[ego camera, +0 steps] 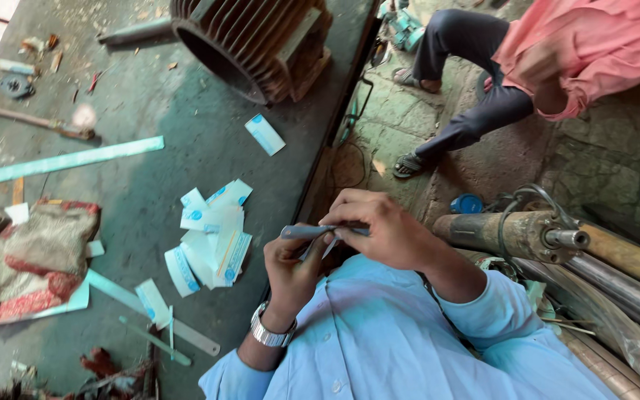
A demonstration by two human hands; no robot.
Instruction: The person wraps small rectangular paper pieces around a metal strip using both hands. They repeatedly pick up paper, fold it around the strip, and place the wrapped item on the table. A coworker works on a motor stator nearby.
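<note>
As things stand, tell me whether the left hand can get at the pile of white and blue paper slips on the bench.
Probably yes. The left hand sits beside the paper slips with nothing between, but it shares a grey strip with the right hand.

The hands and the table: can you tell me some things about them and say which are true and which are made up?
1. Both hands, left hand and right hand, hold a thin grey strip. True.
2. A wristwatch is on the left wrist. True.
3. The paper slips lie on the floor. False: they lie on the dark table.
4. The ribbed motor housing is bright green. False: it is rusty brown.
</note>
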